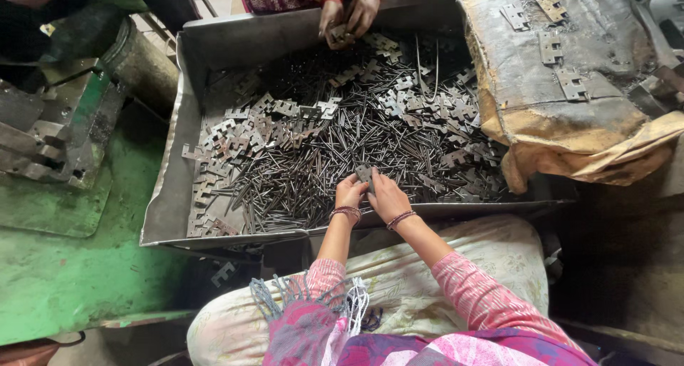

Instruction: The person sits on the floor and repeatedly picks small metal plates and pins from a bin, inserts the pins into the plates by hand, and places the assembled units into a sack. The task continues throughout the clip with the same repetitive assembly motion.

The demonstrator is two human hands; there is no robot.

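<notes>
My left hand (349, 193) and my right hand (387, 196) meet over the near edge of a big metal tray (165, 209). Together they hold a small grey hinge plate (364, 172) between the fingertips. The tray is heaped with several thin metal pins (335, 141) and notched hinge plates (235, 134). Both my wrists wear bead bracelets, and my sleeves are pink.
Across the tray another person's two hands (348, 15) work on parts at the far rim. A worn sack-covered block (570, 81) at the right carries several hinge plates. A green machine (57, 116) stands at the left on a green floor. One plate (223, 272) lies under the tray.
</notes>
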